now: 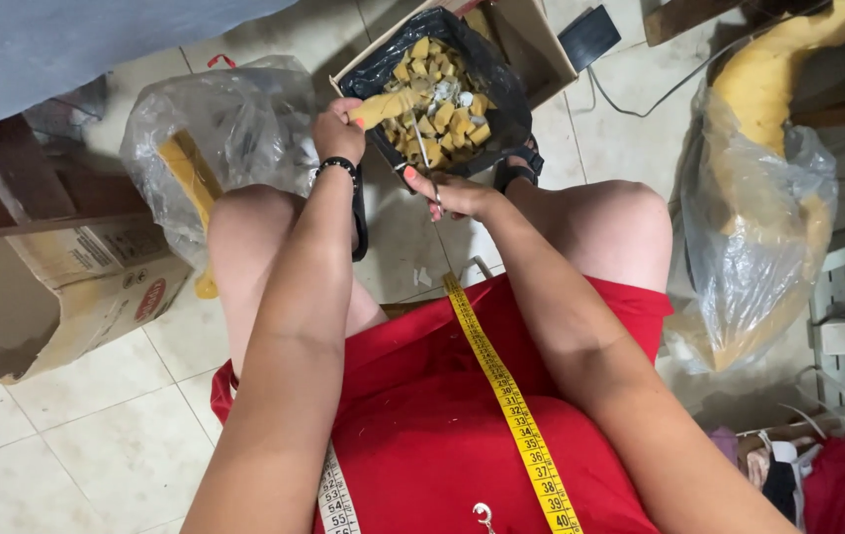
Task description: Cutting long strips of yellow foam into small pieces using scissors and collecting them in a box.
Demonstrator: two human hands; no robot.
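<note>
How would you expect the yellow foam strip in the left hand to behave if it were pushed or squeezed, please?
The yellow foam strip probably squashes easily: it looks spongy, like the cut foam pieces below. It seems light, since the left hand holds it by one end. It is unlikely to roll, being blocky.

The left hand (336, 129) pinches a yellow foam strip (390, 105) over a cardboard box (531, 40) lined with a black bag (501, 84) and filled with yellow foam pieces (447, 109). The right hand (457, 195) grips scissors (424, 153), blades pointing far toward the strip. A yellow measuring tape (506, 405) lies across the red lap. Clear plastic bags (234, 124) holding foam sit on the tiled floor (96, 425) at left and right.
</note>
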